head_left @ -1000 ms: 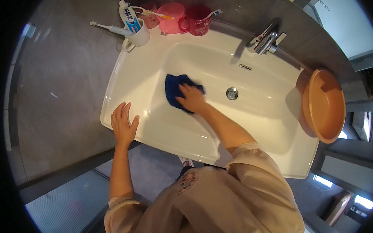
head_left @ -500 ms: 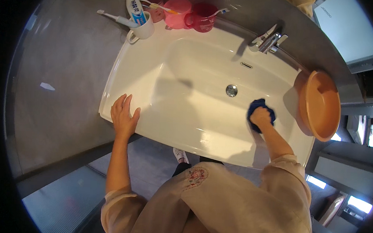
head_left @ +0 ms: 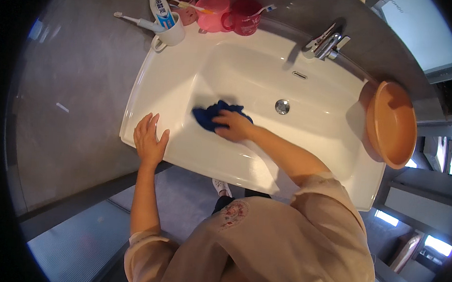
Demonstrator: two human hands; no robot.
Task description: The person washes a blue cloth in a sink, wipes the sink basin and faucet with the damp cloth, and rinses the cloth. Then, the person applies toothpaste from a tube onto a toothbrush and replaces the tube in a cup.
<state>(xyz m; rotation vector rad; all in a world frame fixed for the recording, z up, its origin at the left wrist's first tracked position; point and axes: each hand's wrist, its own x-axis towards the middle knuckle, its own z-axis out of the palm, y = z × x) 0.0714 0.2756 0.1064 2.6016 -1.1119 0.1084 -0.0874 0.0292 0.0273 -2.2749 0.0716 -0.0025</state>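
Note:
A dark blue cloth [head_left: 207,119] lies bunched against the inside of the white washbasin [head_left: 305,167], left of its middle. My right hand [head_left: 235,126] grips this cloth, its fingers bent over it and slightly blurred. At the basin's left front corner, my left hand [head_left: 151,140] rests on the rim with its fingers spread and nothing in them. Right of the cloth sits the round metal drain [head_left: 282,107], with a chrome tap [head_left: 327,46] behind it on the back rim.
At the back left stand a white mug [head_left: 171,36] holding a toothpaste tube [head_left: 161,8] and an electric toothbrush [head_left: 139,21], a pink cup [head_left: 212,12] and a red mug [head_left: 245,18]. An orange plastic basin [head_left: 392,125] leans at the right end. Grey counter [head_left: 75,134] extends left.
My right hand has swept the blue cloth leftward across the washbasin, from right of the drain to the left side. My left hand has stayed on the rim.

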